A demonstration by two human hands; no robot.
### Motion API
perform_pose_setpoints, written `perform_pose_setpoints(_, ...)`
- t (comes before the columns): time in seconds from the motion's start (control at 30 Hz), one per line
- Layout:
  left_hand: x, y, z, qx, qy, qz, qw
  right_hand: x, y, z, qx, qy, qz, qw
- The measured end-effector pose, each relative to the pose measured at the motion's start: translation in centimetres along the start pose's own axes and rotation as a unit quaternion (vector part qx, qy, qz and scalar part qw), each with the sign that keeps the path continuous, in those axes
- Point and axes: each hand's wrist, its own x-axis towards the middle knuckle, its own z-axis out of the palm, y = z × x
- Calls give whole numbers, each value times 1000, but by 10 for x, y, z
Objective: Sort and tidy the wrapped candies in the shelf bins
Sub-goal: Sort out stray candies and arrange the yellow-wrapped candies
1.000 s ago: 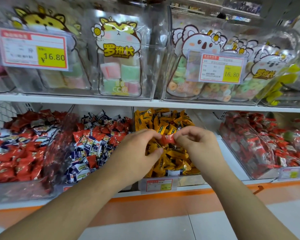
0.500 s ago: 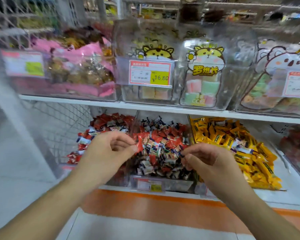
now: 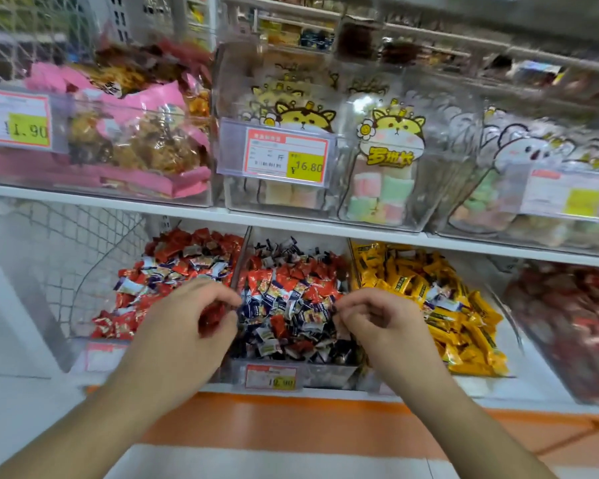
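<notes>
red wrapped candy (image 3: pixel 211 314), blurred, in left hand (image 3: pixel 184 326)

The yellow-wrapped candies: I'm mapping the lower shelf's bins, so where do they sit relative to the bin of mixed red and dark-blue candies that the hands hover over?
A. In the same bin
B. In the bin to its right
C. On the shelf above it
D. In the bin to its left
B: the yellow-wrapped candies fill the bin just right of the mixed red and dark-blue candies, on the same lower shelf.
</notes>
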Motion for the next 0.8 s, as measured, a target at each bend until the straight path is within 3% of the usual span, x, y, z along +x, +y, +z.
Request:
perform_pose_setpoints(0.17,4,44,35,8,-68,109,992,6,23,-37,-104,46,-24,993)
perform_pose_setpoints(0.37,36,93,105,-9,-114,161,980,19,75,-102,-238,138,44,961)
perform_pose_setpoints(0.47,54,106,140,8,-132,164,978,28,88,-110,-289,112,8,951)
perform_pose_setpoints(0.57,64,110,169,64,-156,159,973,46,90,-106,-321,27,-72,944)
perform_pose_setpoints(0.67,65,107,184,110,-171,163,965,60,100,-101,-337,-45,-97,936)
perform_pose_setpoints(0.8,67,105,182,143,-182,167,958,56,113,-104,-377,-29,-97,921)
